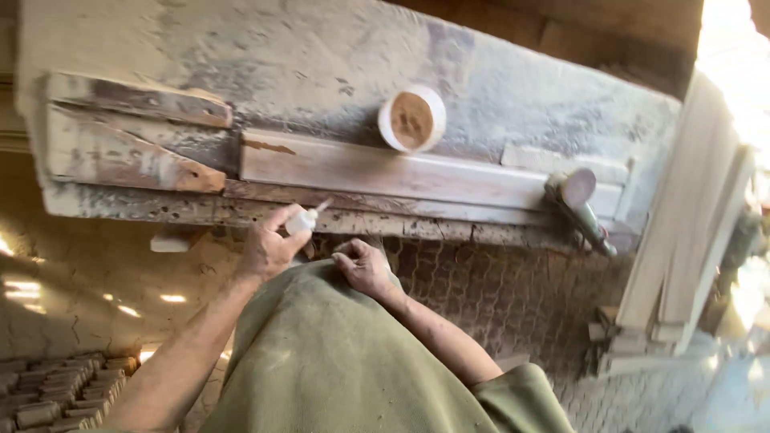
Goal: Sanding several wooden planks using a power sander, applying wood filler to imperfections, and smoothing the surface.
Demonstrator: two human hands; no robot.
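Left hand (269,247) is closed around a small white squeeze bottle (303,218), its thin nozzle tipped up and forward toward the near edge of the dusty workbench (337,56). Right hand (365,269) sits just beside it, on the near side of that bench edge, fingers curled loosely in against the green cloth (337,361) over the person's front; it holds nothing that can be made out.

Judging by the nozzle's aim, the step in hand looks like putting glue or filler onto the wood at the bench's front edge. The next move would call for a steady squeeze with the tip brought right up to the spot, since it is near the edge but not clearly touching it.

Farther onto the bench lies a long pale moulded board (417,172), running along the front edge. Left of it rest two rough wood offcuts (120,132), one above the other. Just beyond the board stands a round white tub (411,119) filled with brown powder. Toward the bench's right end lies a power grinder (579,207), disc upward. Past that end, pale planks (690,216) lean upright.
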